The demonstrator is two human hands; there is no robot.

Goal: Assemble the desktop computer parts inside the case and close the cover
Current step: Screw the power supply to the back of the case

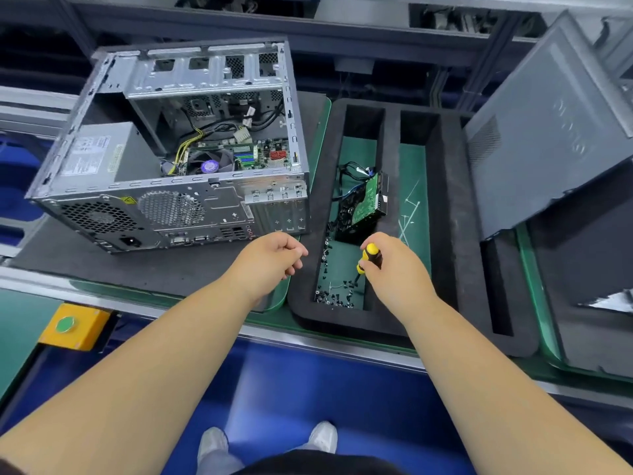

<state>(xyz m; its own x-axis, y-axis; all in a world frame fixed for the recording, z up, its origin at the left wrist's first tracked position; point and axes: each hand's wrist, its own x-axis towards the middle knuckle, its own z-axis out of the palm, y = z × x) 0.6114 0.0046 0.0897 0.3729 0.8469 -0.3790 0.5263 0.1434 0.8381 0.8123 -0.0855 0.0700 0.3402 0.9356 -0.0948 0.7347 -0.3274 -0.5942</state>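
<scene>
My right hand (pixel 394 265) grips the screwdriver (pixel 369 257) over the foam tray (pixel 455 234). My left hand (pixel 270 257) hangs loosely curled, holding nothing, near the open case (pixel 178 200).

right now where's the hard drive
In the head view the hard drive stands tilted on edge in the left slot of the black foam tray, right of the open computer case, just beyond the right hand holding the screwdriver.

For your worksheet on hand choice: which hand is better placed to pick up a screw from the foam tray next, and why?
The left hand: it holds nothing and hovers beside the foam tray. The right hand grips the screwdriver above the loose screws.
</scene>
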